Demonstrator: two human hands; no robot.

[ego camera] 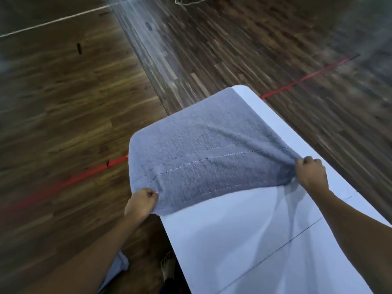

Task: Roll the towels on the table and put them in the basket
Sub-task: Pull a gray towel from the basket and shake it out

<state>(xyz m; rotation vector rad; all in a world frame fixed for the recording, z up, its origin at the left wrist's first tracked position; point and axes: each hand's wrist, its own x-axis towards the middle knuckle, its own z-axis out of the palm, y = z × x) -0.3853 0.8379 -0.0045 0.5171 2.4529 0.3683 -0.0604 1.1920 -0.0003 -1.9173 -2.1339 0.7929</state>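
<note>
A grey-blue towel is stretched out over the far end of a white table. Its far part lies on the tabletop and its left side hangs past the table's left edge. My left hand grips the towel's near left corner, just off the table's left edge. My right hand grips the near right corner above the table's right side. The near edge is lifted off the tabletop between my hands. No basket is in view.
Dark wooden floor surrounds the table, with a red line and a white line across it. A bare foot stands by the table's left edge, next to a piece of pale cloth.
</note>
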